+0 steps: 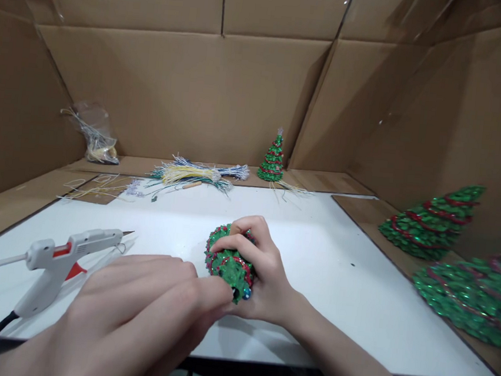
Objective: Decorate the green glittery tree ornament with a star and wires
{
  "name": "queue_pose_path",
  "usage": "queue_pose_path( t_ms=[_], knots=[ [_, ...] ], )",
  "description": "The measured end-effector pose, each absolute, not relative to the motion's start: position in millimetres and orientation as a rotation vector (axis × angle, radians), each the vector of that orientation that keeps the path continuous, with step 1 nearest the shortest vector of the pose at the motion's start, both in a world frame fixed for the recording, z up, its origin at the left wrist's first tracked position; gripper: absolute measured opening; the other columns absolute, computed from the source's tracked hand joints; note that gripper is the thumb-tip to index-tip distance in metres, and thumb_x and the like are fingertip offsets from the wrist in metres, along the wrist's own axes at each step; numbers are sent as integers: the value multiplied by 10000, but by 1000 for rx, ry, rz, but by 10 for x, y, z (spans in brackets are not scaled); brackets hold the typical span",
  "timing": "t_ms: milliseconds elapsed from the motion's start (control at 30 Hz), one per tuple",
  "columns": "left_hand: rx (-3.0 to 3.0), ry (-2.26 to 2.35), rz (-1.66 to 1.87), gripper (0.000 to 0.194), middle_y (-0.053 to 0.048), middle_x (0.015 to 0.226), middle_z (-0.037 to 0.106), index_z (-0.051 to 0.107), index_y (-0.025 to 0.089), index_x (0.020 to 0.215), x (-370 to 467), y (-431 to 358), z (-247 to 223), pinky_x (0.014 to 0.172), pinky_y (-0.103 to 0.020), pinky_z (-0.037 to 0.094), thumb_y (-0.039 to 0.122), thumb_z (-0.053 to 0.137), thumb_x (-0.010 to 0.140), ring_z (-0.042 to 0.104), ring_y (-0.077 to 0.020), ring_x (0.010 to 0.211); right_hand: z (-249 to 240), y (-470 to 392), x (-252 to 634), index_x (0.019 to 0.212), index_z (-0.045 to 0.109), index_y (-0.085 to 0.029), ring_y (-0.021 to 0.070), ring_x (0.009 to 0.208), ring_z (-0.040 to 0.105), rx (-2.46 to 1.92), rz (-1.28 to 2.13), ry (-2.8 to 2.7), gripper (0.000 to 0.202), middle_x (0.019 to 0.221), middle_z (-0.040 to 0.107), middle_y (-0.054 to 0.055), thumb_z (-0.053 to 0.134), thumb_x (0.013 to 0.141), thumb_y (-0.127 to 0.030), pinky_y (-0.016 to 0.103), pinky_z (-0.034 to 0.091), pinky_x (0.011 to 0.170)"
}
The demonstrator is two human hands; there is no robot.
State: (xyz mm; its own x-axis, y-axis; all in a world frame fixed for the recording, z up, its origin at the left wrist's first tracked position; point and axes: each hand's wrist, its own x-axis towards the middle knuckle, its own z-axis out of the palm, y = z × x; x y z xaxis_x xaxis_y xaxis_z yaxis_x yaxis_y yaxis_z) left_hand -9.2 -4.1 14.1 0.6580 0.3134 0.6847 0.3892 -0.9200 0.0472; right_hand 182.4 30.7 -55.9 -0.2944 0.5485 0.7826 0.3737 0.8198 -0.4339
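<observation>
one tree (233, 268) slants tip nearest, right hand (269, 272) gripping it; left hand (142, 302): hold unclear

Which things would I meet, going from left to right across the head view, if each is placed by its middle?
Glue gun, bundles of thin strands, held green tree, small upright tree, farther right-side tree, nearer right-side tree.

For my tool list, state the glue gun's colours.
The glue gun is mostly white with a red trigger, clearest in head view.
</observation>
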Motion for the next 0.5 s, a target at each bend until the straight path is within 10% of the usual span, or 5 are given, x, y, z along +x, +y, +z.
queue_pose_path(
  t_ms=[500],
  knots=[
    [-2875,-656,-1034,183,29,682,599,560,205,965,-154,-28,208,512,-209,353,62,508,864,519,-85,562,-548,312,1839,925,619,-180,219,882,461,-683,215,-1911,477,915,435,50,778,491,-296,381,440,783]
  ],
)
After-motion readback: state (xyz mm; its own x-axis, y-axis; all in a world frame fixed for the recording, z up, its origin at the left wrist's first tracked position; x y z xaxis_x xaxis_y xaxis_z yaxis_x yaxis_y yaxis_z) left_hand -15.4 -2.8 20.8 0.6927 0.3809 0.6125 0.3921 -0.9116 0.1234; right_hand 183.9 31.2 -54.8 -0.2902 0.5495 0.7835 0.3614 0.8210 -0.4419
